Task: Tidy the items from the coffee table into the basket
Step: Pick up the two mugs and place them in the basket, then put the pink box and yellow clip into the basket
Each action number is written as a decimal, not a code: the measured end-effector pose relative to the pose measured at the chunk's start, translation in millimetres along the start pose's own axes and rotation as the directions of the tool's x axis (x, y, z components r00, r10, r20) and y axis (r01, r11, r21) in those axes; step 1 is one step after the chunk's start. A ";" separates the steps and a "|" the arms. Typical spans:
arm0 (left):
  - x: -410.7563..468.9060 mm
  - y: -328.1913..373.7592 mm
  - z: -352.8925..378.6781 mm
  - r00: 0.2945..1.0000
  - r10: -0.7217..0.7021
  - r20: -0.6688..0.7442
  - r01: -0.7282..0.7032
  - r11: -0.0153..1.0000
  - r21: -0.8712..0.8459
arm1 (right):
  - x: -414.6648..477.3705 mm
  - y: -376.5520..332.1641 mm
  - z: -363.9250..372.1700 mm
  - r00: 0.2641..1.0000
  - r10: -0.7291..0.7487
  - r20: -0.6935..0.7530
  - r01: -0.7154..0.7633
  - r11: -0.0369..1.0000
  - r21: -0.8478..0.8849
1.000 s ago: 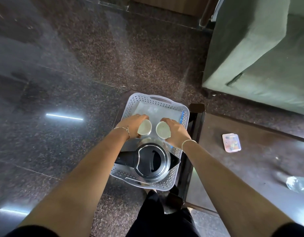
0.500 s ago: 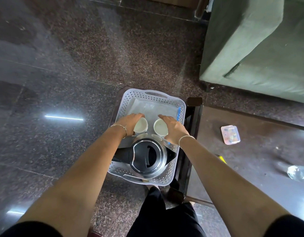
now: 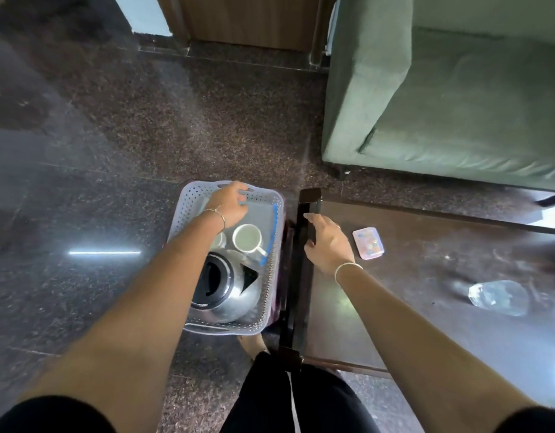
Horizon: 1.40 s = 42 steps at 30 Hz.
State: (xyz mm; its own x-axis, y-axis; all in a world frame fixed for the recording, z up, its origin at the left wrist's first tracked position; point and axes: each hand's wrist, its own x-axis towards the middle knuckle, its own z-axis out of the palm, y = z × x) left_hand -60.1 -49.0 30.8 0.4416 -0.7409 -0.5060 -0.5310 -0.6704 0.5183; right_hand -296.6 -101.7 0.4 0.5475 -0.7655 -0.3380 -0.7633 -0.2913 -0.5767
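A pale perforated basket (image 3: 182, 214) stands on the floor left of the dark coffee table (image 3: 426, 292). Inside it lie a steel kettle with a black lid (image 3: 221, 284), a white cup (image 3: 247, 238), a second cup (image 3: 218, 240) mostly hidden under my left forearm, and a blue pen (image 3: 271, 232) along the right wall. My left hand (image 3: 230, 200) hovers over the basket's far end, fingers loosely curled, holding nothing. My right hand (image 3: 327, 242) is over the table's left edge, fingers apart and empty. A small pink box (image 3: 368, 243) and a clear plastic bottle (image 3: 498, 296) lie on the table.
A green sofa (image 3: 457, 104) fills the upper right, close behind the table. Dark polished stone floor (image 3: 82, 182) spreads left of the basket. A wooden door or panel (image 3: 248, 20) stands at the top. My black-clad legs are at the bottom.
Both hands have let go of the two cups, which now stand in the basket. My left hand moved to the basket's far end; my right hand moved right, over the table edge.
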 end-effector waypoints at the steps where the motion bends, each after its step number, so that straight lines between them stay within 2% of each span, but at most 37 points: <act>1: -2.2 16.9 10.8 0.999 0.008 -0.031 -0.009 0.999 -0.050 | -4.0 13.1 -8.2 0.999 0.034 -0.009 -0.034 0.999 -0.005; 3: -8.4 49.2 36.6 0.998 0.024 -0.056 -0.031 0.991 -0.131 | -11.4 41.4 -24.1 0.993 0.112 -0.028 -0.113 0.993 -0.031; 6: -18.9 86.4 82.3 0.999 0.025 -0.022 -0.030 0.967 -0.254 | -19.0 83.3 -44.4 0.961 0.264 -0.085 -0.266 0.964 -0.010; 10: -27.0 111.4 150.5 0.999 -0.020 0.037 0.031 0.943 -0.333 | -17.3 139.8 -61.8 0.885 0.456 -0.089 -0.448 0.889 0.096; 13: -32.1 115.1 195.1 0.992 -0.075 0.098 0.107 0.918 -0.382 | -11.6 170.8 -65.0 0.858 0.511 -0.047 -0.508 0.859 0.058; 18: -32.4 111.9 248.2 0.958 -0.188 0.217 0.271 0.840 -0.470 | 0.0 200.5 -47.3 0.866 0.499 0.035 -0.499 0.867 -0.005; 23: -22.8 103.5 280.7 0.946 -0.242 0.216 0.319 0.811 -0.490 | 29.3 220.6 -16.6 0.897 0.431 0.093 -0.428 0.902 -0.052; 31: -19.4 84.7 297.2 0.926 -0.310 0.216 0.378 0.749 -0.544 | 59.0 231.7 8.0 0.914 0.405 0.016 -0.403 0.913 -0.065; 33: -19.8 84.2 296.6 0.921 -0.327 0.213 0.389 0.724 -0.570 | 60.0 235.5 7.2 0.918 0.396 0.033 -0.395 0.918 -0.015; 35: -20.1 87.5 296.0 0.917 -0.336 0.216 0.394 0.674 -0.624 | 57.8 237.7 3.0 0.901 0.427 0.074 -0.433 0.891 0.139; 37: -23.3 94.8 293.2 0.916 -0.326 0.235 0.394 0.612 -0.686 | 50.1 235.0 -4.6 0.862 0.483 0.151 -0.500 0.769 0.398; 38: -25.7 100.1 290.6 0.917 -0.316 0.241 0.389 0.585 -0.712 | 44.2 232.9 -8.6 0.838 0.498 0.222 -0.528 0.640 0.558; 40: -30.7 112.1 284.7 0.922 -0.294 0.251 0.375 0.520 -0.768 | 29.8 228.0 -15.9 0.798 0.459 0.389 -0.552 0.301 0.778; 41: -33.3 118.1 281.8 0.923 -0.288 0.256 0.371 0.483 -0.793 | 21.8 225.8 -19.8 0.791 0.409 0.456 -0.556 0.166 0.815; 42: -36.1 123.2 279.3 0.922 -0.285 0.261 0.369 0.452 -0.812 | 13.8 223.4 -23.6 0.784 0.348 0.514 -0.571 0.080 0.817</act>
State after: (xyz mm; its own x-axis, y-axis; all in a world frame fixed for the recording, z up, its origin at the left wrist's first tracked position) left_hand -343.5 -93.7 -79.7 0.3702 -0.4819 -0.7942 0.5105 -0.6087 0.6073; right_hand -467.6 -190.9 -115.6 0.3399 -0.4071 -0.8478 -0.0936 0.8823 -0.4612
